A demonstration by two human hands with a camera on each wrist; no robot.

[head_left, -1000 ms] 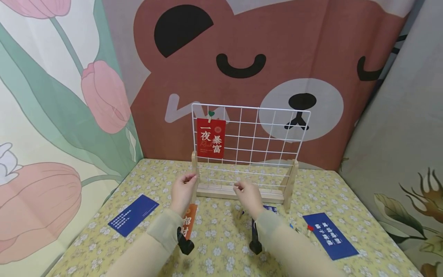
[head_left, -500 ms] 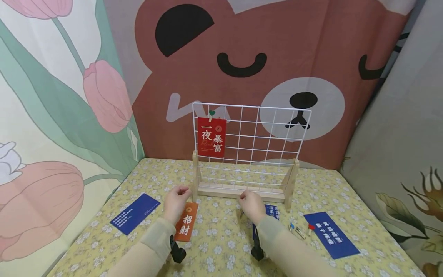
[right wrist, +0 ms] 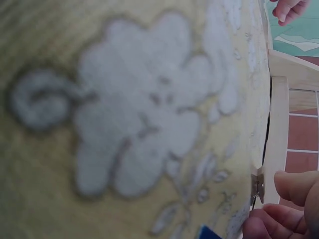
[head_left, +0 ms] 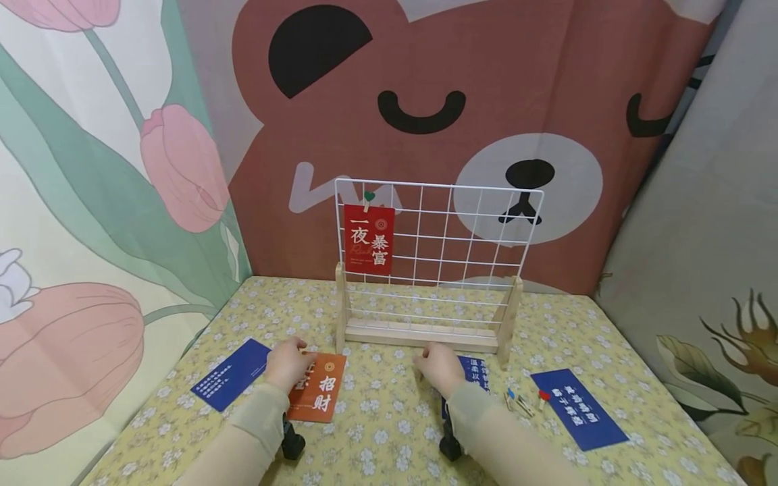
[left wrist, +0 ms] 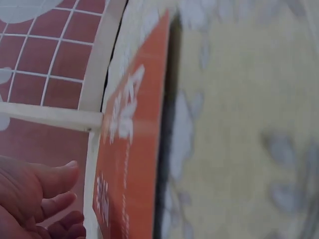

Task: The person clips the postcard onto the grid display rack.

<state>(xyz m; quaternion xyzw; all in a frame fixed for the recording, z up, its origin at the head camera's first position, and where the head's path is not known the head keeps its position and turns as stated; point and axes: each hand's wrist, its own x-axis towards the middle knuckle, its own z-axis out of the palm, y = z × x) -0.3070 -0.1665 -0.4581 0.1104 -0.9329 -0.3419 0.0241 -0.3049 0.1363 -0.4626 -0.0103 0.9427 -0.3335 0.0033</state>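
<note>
My left hand (head_left: 286, 364) is over the upper left part of an orange card (head_left: 328, 391) with white characters, lying on the table. In the left wrist view, the fingers (left wrist: 62, 199) are loosely bent and hold nothing, beside the card. My right hand (head_left: 440, 368) hovers low before the rack, partly covering a blue card (head_left: 475, 371). The right wrist view shows a small wooden clip (right wrist: 257, 185) just beyond its parted thumb and fingers; contact cannot be told. A red card (head_left: 369, 239) hangs on the white wire grid rack (head_left: 450, 236) from a green heart clip (head_left: 369, 196).
A blue card (head_left: 231, 374) lies at left and another blue card (head_left: 577, 408) at right. Several small clips (head_left: 523, 405) lie beside the right card, and a red-topped clip (head_left: 543, 397) overlaps its edge. The rack's wooden base (head_left: 419, 334) crosses the table's middle.
Both hands have come down from the rack's base toward the table. The left hand has also moved left, over the orange card; the right has shifted slightly right. The cards lie as before.
</note>
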